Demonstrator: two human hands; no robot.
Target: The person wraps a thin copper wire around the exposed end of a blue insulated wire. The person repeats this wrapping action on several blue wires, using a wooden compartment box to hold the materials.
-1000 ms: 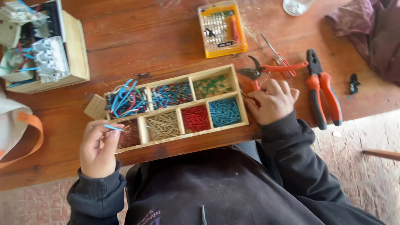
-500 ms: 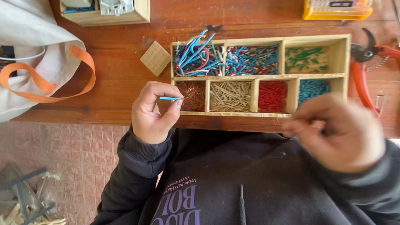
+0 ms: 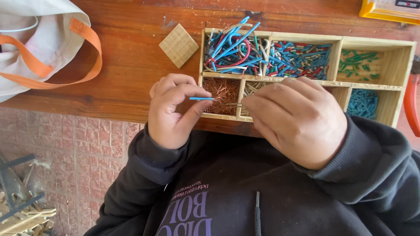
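The left hand (image 3: 173,111) pinches a short piece of blue insulated wire (image 3: 200,98) between thumb and fingers (image 3: 183,89), holding it level just over the near edge of the divided wooden sorting tray (image 3: 306,40) on the reddish wooden tabletop (image 3: 127,65). The wire's tip points at the compartment of bare copper strands (image 3: 221,91). The right hand (image 3: 297,118) hovers over the neighbouring compartments, fingers drawn together on the wire's thin bare end beside the copper.

Short blue wire piece (image 3: 201,98), horizontal, pinched at left end, over copper-strand compartment (image 3: 221,94)
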